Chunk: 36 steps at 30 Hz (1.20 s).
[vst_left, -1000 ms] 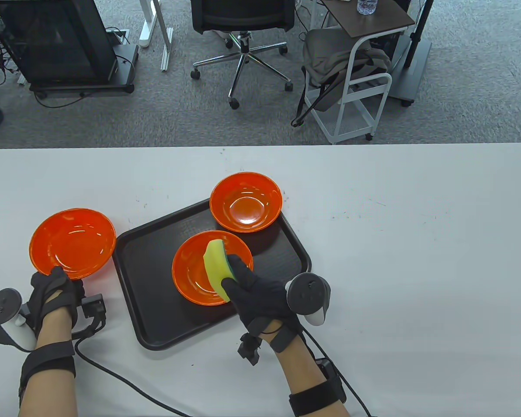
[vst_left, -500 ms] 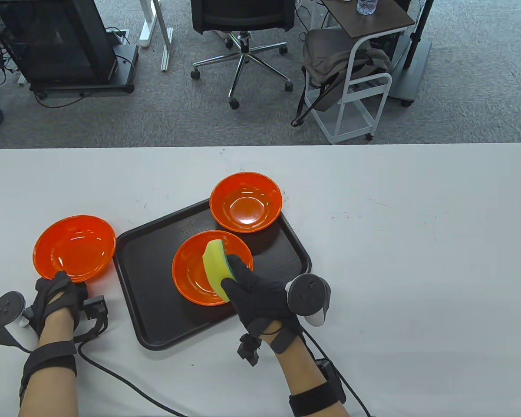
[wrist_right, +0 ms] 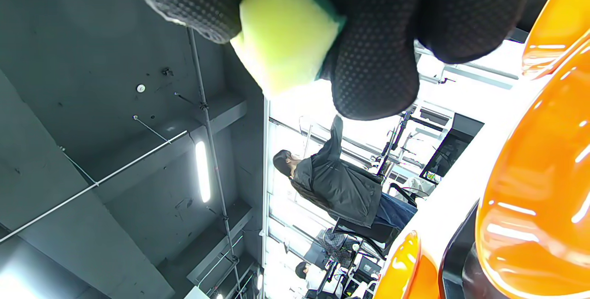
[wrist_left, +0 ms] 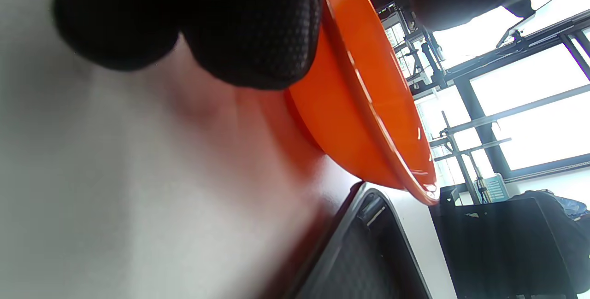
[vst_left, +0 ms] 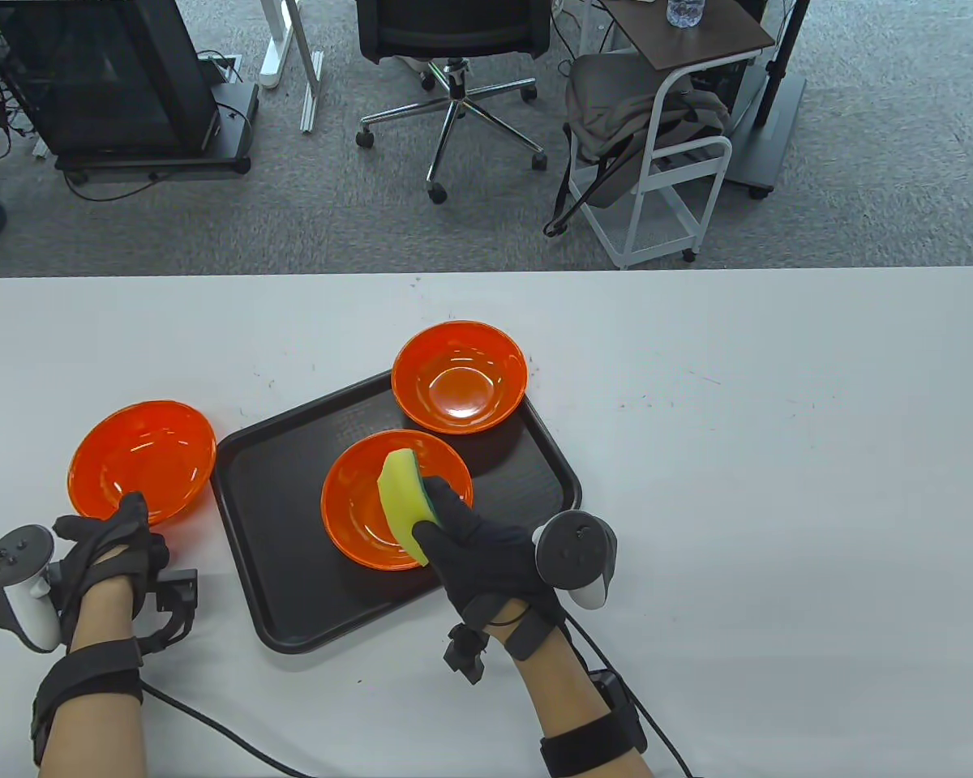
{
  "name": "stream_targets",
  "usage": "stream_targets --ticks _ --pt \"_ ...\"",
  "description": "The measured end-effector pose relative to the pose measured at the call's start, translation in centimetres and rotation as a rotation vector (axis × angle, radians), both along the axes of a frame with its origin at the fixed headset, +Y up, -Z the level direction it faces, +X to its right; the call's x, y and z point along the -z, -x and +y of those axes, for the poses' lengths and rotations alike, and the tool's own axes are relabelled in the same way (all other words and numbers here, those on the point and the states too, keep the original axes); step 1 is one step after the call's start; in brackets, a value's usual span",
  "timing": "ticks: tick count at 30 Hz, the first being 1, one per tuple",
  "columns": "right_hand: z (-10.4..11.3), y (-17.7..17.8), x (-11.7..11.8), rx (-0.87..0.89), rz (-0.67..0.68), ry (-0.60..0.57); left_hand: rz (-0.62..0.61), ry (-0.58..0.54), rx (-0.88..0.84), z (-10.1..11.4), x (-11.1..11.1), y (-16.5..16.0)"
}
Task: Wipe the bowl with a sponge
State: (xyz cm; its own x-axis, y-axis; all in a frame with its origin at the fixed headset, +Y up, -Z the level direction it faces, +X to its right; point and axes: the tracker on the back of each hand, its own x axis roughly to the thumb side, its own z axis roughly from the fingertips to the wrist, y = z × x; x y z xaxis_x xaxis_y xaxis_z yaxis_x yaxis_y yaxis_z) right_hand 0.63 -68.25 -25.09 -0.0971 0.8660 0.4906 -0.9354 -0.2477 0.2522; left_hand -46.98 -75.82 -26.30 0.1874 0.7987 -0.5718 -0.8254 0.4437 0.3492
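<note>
Three orange bowls are in the table view. The left bowl (vst_left: pixel 142 458) stands on the white table; my left hand (vst_left: pixel 105 539) grips its near rim, and in the left wrist view the bowl's rim (wrist_left: pixel 368 101) runs between my gloved fingers (wrist_left: pixel 239 22). The near bowl (vst_left: pixel 365 502) sits in a black tray (vst_left: pixel 267 502). My right hand (vst_left: pixel 446 527) holds a yellow sponge with a green back (vst_left: pixel 401 498) inside this bowl. In the right wrist view the sponge (wrist_right: pixel 281 36) is pinched between my fingers beside that bowl (wrist_right: pixel 530 188).
The far bowl (vst_left: pixel 460 377) sits on the tray's far corner. The tray (wrist_left: pixel 364 253) lies just right of the left bowl. An office chair (vst_left: pixel 454 49) and a white cart (vst_left: pixel 665 162) stand on the floor beyond the table's far edge.
The left bowl shifted slightly right and toward me and now looks flatter on the table. My left hand turned and slid toward me. My right hand and the sponge barely moved.
</note>
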Motion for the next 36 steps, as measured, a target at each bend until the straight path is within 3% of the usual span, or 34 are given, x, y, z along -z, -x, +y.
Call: stream_targets --ticks 10,15,18,25,30,36 --pt "-0.1 -0.1 0.1 -0.015 -0.002 0.002 -0.157 -0.055 0.139 2.9 0.7 -2.6" --pt "-0.1 -0.2 0.1 -0.015 -0.007 0.002 -0.358 -0.067 0.206 3.6 1.6 -5.9" --pt "-0.1 -0.1 0.1 -0.023 -0.004 0.004 -0.513 -0.039 0.234 3.2 2.3 -8.9" --pt "-0.2 0.0 0.1 -0.035 0.000 0.010 -0.749 -0.006 0.145 1.0 3.0 -14.4" --pt "-0.3 0.1 0.1 -0.043 0.003 0.012 -0.806 0.023 0.149 -0.2 3.2 -16.8" --pt "-0.3 0.1 0.2 -0.045 0.004 0.010 -0.792 0.041 0.143 -0.9 3.6 -17.8"
